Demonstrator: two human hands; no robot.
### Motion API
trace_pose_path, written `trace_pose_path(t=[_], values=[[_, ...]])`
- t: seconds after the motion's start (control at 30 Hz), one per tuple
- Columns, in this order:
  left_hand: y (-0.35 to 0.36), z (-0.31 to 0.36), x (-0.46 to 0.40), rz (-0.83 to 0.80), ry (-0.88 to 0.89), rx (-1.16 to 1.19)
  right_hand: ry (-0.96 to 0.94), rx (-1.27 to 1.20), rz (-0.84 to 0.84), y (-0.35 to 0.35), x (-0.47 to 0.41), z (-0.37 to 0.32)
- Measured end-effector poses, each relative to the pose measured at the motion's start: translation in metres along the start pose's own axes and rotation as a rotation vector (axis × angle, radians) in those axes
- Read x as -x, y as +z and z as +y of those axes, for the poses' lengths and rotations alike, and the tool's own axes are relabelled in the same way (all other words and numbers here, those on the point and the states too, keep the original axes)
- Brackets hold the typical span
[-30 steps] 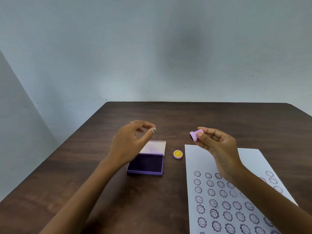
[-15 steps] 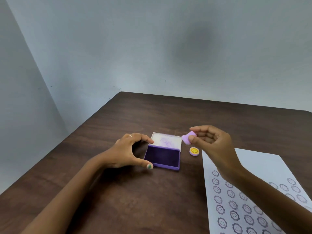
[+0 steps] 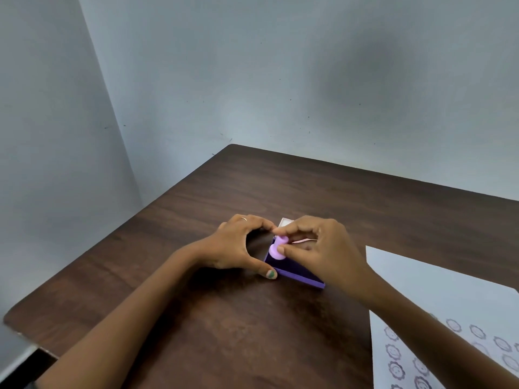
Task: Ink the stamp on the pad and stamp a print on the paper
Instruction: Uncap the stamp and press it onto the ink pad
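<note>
A small lilac stamp (image 3: 277, 249) stands face down on the dark ink surface of the open purple ink pad (image 3: 297, 274). My right hand (image 3: 323, 251) pinches the stamp by its knob and base. My left hand (image 3: 238, 245) brackets the pad's left side, index finger at the far corner and thumb at the near corner. The pad's pale lid (image 3: 286, 221) shows just behind my fingers. The white paper (image 3: 438, 299) with rows of purple flower-face prints lies on the right.
All of this lies on a dark wooden table (image 3: 224, 327), whose left edge and far corner border grey walls. The paper runs off the right and bottom of the view. My right forearm crosses over the paper's left part.
My right hand moved left and down, setting the stamp onto the ink pad. My left hand stayed at the pad's left side. The view swung left, and the yellow smiley cap is now hidden.
</note>
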State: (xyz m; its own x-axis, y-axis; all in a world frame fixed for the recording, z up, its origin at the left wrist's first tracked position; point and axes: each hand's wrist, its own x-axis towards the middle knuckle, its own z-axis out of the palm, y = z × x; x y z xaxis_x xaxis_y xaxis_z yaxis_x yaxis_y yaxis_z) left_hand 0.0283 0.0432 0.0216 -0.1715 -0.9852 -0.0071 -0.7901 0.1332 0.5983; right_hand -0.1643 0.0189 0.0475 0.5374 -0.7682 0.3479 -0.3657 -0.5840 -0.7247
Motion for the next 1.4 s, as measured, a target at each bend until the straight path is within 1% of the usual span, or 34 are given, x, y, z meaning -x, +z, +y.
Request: trace_pose_path(t=[0.27, 0.63, 0.9, 1.17, 1.27, 1.4], values=[[-0.002, -0.001, 0.0, -0.003, 0.021, 0.015, -0.069, 0.064, -0.043, 0.002, -0.001, 0.006], [-0.001, 0.0, 0.0, -0.013, -0.004, 0.011, -0.169, 0.154, -0.072, 0.008, 0.002, 0.006], [-0.002, 0.001, 0.0, -0.024, -0.008, 0.024, -0.192, 0.168, -0.092, 0.009, 0.003, 0.003], [-0.001, 0.002, -0.001, -0.022, -0.007, 0.017, -0.244, 0.277, -0.114, 0.013, 0.009, 0.002], [-0.001, 0.001, -0.001, -0.017, -0.012, 0.019, -0.225, 0.291, -0.117, 0.015, 0.01, 0.003], [-0.001, 0.001, -0.001, -0.012, -0.013, 0.02, -0.152, 0.195, -0.03, 0.015, 0.007, 0.005]])
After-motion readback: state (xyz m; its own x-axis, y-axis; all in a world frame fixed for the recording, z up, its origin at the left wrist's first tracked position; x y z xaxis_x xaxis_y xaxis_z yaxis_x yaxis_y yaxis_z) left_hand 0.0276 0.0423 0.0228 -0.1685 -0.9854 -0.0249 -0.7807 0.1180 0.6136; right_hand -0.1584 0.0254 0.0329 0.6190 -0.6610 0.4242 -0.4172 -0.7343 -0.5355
